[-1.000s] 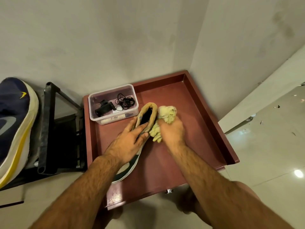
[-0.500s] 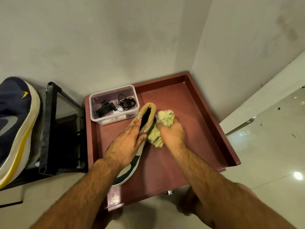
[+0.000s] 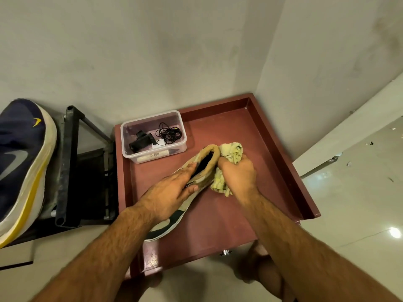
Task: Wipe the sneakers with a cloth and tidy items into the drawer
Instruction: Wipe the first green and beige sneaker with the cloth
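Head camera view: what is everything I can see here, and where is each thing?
drawer: one, reddish-brown, pulled open, centre.
plastic box: one, clear, drawer's far left corner.
black cable: one, tangled, inside the box.
black gadget: one, inside the box; kind unclear.
tan sneaker: one, tan with dark sole, on its side in the drawer.
cloth: one, pale yellow-green, bunched against the sneaker's heel.
navy sneaker: one, navy, white and yellow sole, far left.
black frame: one, left of the drawer.
left hand: holds the tan sneaker.
right hand: grips the cloth.
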